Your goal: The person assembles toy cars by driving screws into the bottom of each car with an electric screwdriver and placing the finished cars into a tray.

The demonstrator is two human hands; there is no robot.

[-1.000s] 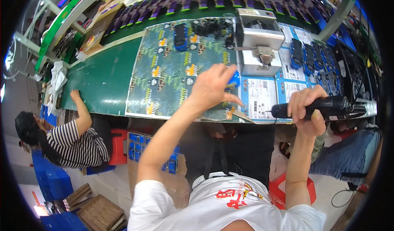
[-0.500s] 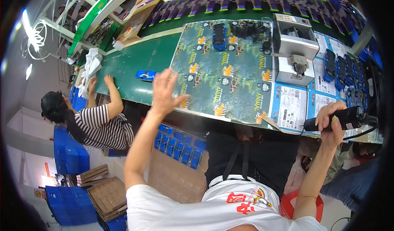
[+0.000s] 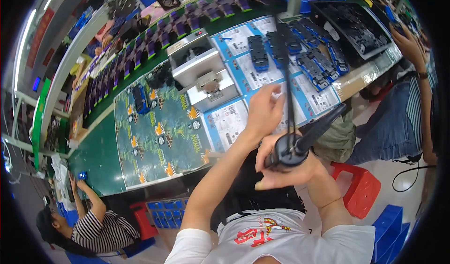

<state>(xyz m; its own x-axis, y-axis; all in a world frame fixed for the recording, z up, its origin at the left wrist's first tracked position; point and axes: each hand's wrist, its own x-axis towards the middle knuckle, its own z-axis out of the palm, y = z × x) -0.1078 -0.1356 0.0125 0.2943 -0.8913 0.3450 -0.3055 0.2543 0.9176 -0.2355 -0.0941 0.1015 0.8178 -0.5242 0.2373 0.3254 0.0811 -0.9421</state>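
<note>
Gripping tight, the right hand (image 3: 302, 170) had its fingers clamped around the black power tool (image 3: 285, 152), up by the near edge of the desk (image 3: 96, 157), a dark cord (image 3: 289, 88) rising from it! Out in front hung the left hand (image 3: 265, 110) above the blue-edged printed sheets (image 3: 228, 126), fingers bent, though whether they met or pinched anything one couldn't tell. Beyond it lay clustered blue-and-black vehicle parts (image 3: 315, 66), with the boxy metal fixture (image 3: 220, 95) standing to its left!

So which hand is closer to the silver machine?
Left. The left hand is over the sheets beside the silver machine; the right hand, gripping a black tool, is farther back, near the body.
</note>
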